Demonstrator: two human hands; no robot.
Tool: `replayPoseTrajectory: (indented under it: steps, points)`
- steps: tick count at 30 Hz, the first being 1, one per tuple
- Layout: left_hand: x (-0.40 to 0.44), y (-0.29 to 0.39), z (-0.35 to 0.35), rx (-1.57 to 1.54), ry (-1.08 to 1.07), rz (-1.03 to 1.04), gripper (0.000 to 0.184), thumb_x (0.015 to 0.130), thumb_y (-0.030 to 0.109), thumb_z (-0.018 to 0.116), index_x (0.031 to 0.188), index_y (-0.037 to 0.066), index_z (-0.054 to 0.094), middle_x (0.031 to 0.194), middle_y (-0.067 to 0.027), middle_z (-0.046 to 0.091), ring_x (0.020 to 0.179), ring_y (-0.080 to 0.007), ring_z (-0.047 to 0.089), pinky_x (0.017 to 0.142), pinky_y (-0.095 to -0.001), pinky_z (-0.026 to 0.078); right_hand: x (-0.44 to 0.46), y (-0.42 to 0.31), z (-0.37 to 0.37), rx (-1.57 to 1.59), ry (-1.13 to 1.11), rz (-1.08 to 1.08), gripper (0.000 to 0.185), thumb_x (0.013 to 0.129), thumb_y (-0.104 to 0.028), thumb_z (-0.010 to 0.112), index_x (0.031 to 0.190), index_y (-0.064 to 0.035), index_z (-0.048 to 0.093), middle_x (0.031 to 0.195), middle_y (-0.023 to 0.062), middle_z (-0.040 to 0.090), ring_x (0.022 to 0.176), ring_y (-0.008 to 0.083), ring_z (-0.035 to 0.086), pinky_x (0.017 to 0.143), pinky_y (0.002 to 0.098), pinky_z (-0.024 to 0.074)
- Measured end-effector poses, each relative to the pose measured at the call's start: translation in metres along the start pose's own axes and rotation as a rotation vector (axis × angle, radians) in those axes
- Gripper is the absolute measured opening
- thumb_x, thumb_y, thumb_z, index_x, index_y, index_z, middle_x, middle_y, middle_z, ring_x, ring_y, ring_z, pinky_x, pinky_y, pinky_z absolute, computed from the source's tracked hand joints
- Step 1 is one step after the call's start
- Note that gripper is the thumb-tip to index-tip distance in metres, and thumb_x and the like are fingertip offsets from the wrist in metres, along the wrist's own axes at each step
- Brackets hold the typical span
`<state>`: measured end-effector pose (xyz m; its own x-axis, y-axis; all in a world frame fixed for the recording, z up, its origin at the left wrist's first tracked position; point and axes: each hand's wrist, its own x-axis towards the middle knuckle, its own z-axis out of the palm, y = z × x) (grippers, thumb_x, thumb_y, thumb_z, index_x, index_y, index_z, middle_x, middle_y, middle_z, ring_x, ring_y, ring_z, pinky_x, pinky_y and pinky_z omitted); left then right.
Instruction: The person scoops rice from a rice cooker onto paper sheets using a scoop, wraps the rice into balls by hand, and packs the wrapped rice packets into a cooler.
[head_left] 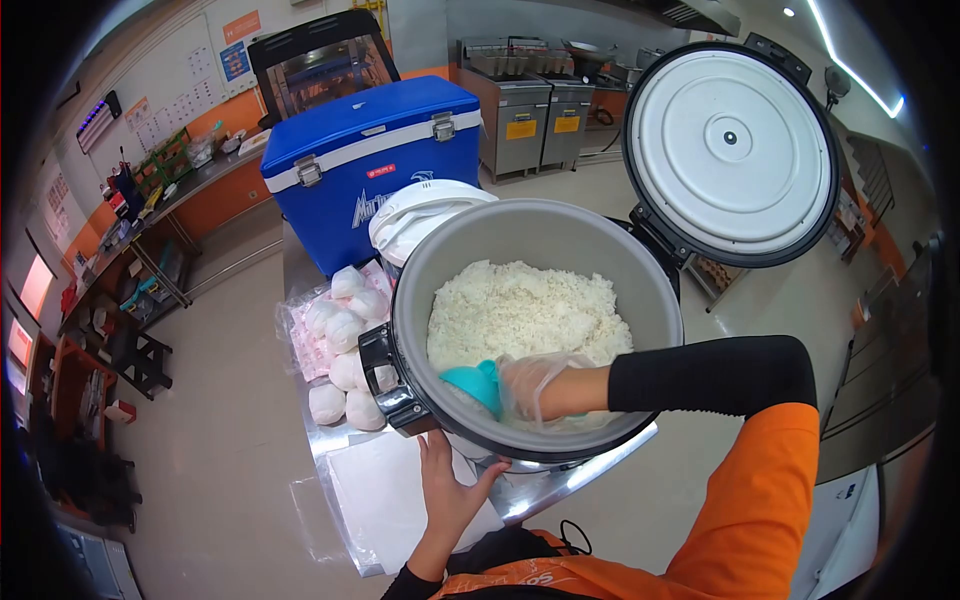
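gloved and curled around a teal scoop (473,386), the right hand (535,388) dips into the cooker pot (540,232) beside the white rice (525,310), while the left hand (452,492), fingers spread, touches the pot's outside near wrapped white bundles (345,330).

Bright ceiling strip light (852,62) top right; floor (240,430) glare; fisheye edges curve, darken.

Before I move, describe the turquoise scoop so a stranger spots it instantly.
Find the big, round, grey-lined cooker with its raised lid. Inside, in the plastic-gloved right hand, is the rounded turquoise scoop, its colour standing out against white rice.
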<state>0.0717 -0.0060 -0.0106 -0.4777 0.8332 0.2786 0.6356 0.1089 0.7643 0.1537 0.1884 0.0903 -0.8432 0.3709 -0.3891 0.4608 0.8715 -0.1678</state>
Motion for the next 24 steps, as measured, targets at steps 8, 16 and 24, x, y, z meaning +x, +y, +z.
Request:
replayPoseTrajectory:
  steps: [8, 16, 24]
  points:
    - [-0.001, -0.004, 0.004, -0.015, 0.101, 0.058, 0.101, 0.059, 0.040, 0.085, 0.129, -0.015, 0.037, 0.131, -0.0303, 0.045, 0.126, -0.0439, 0.040, 0.109, -0.0487, 0.025, -0.058, -0.019, -0.042, 0.112, 0.030, 0.054, 0.019, 0.072, -0.009, 0.062, 0.082, 0.0070, 0.062, 0.076, 0.0251, 0.063, 0.072, 0.0354, 0.067, 0.061, 0.0415, 0.0520]
    - [0.007, 0.004, -0.007, 0.077, 0.137, 0.140, 0.093, 0.058, 0.043, 0.085, 0.121, -0.014, 0.046, 0.121, -0.0259, 0.053, 0.115, -0.0390, 0.051, 0.106, -0.0498, 0.031, -0.033, -0.007, -0.019, -0.043, -0.099, -0.090, 0.028, 0.082, -0.016, 0.054, 0.098, 0.0062, 0.061, 0.078, 0.0221, 0.063, 0.069, 0.0299, 0.066, 0.060, 0.0407, 0.0522]
    - [-0.007, -0.032, -0.013, -0.099, -0.008, 0.076, 0.096, 0.078, 0.040, 0.071, 0.140, -0.011, 0.019, 0.145, -0.0306, 0.024, 0.134, -0.0423, 0.028, 0.109, -0.0541, 0.019, -0.068, -0.002, -0.070, 0.867, -0.165, 0.381, 0.032, 0.097, -0.031, 0.043, 0.106, -0.0027, 0.056, 0.074, 0.0089, 0.057, 0.046, 0.0142, 0.050, 0.045, 0.0290, 0.0432]
